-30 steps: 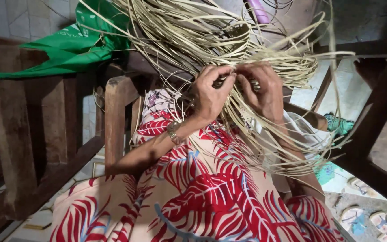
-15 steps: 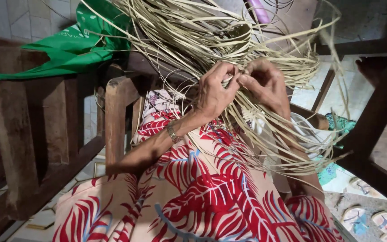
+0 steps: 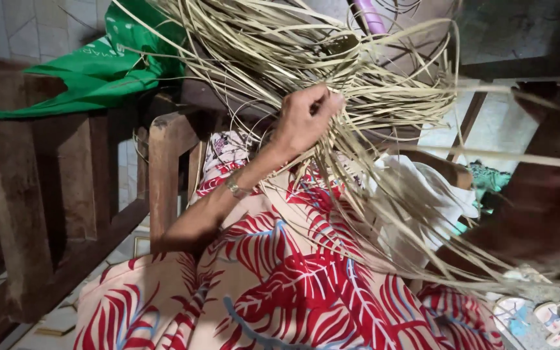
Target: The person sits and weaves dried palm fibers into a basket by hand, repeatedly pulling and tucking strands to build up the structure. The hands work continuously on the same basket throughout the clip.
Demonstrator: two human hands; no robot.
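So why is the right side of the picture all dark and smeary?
Head view: a dark blurred shape sweeps across the right side, smeared by motion, too blurred to identify; the left hand in the pale straw strips looks fairly sharp; the wooden chair on the left sits in dim shadow.

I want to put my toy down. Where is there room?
Bare tiled floor shows below the wooden chair arm, left of the red leaf-print lap. Around the left hand the straw strips crowd everything.
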